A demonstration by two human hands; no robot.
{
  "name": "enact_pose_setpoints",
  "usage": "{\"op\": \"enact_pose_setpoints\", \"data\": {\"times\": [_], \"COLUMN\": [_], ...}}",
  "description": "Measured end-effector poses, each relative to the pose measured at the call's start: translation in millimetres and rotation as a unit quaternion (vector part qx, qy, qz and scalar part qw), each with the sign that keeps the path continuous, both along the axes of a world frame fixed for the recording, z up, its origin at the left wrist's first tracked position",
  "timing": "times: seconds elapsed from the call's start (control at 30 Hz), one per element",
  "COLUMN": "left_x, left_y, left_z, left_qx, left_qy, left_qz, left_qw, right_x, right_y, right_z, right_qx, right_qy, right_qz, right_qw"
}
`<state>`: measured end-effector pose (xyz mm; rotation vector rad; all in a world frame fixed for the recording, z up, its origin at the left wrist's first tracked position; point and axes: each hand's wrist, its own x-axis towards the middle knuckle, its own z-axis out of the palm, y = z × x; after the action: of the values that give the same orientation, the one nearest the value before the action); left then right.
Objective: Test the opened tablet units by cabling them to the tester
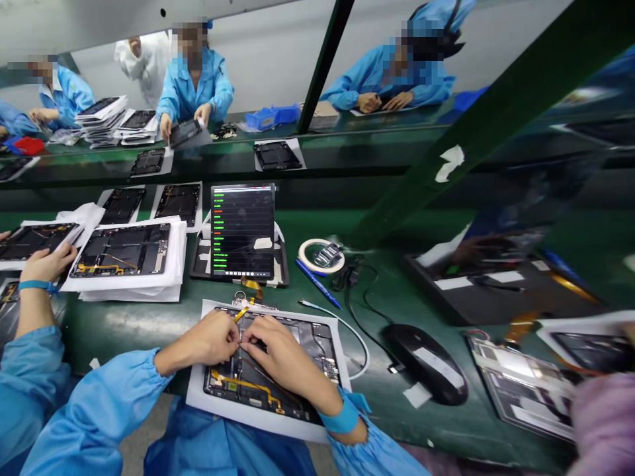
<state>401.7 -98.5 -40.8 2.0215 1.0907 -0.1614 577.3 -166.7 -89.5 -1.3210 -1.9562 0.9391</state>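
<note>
An opened tablet (307,344) with bare circuitry and yellow flex cables lies on a white sheet (198,390) at the near edge of the green bench. My left hand (211,340) and my right hand (275,350) rest on it, fingertips pinched together over one spot near its upper middle. What they pinch is too small to make out. A yellow flex cable (241,313) runs up from there towards a lit tablet (243,230) that stands propped on a dark tray and shows green text lines.
A tape roll (321,255), a blue pen (317,283), a black mouse (429,362) with its cable and more opened tablets (122,250) lie around. A co-worker's hand (47,263) reaches in at left. Other people work across the belt.
</note>
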Motion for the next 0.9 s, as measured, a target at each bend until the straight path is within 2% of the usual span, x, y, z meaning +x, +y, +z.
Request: {"op": "enact_pose_setpoints", "data": {"times": [0.27, 0.47, 0.6, 0.77, 0.9], "left_x": [0.4, -3.7, -4.1, -1.1, -1.3], "left_y": [-5.0, -7.0, -7.2, -5.4, -1.8], "left_z": [1.7, -5.1, -8.3, -4.9, -0.5], "left_qx": [0.039, 0.054, 0.051, 0.049, 0.025], "left_qy": [-0.005, -0.007, -0.009, 0.003, 0.006], "left_qz": [-0.007, -0.007, -0.010, -0.017, -0.041], "left_qw": [0.999, 0.999, 0.999, 0.999, 0.999], "right_x": [-0.4, -0.3, 0.1, -3.9, -0.5], "right_y": [0.4, 1.2, 1.9, 1.9, 2.5], "right_z": [-0.8, 2.1, 1.3, -0.3, 7.3], "right_qx": [-0.006, -0.013, -0.024, -0.031, -0.051], "right_qy": [-0.002, 0.008, 0.014, 0.008, -0.005], "right_qz": [-0.007, -0.006, -0.013, -0.017, 0.000], "right_qw": [1.000, 1.000, 1.000, 0.999, 0.999]}}
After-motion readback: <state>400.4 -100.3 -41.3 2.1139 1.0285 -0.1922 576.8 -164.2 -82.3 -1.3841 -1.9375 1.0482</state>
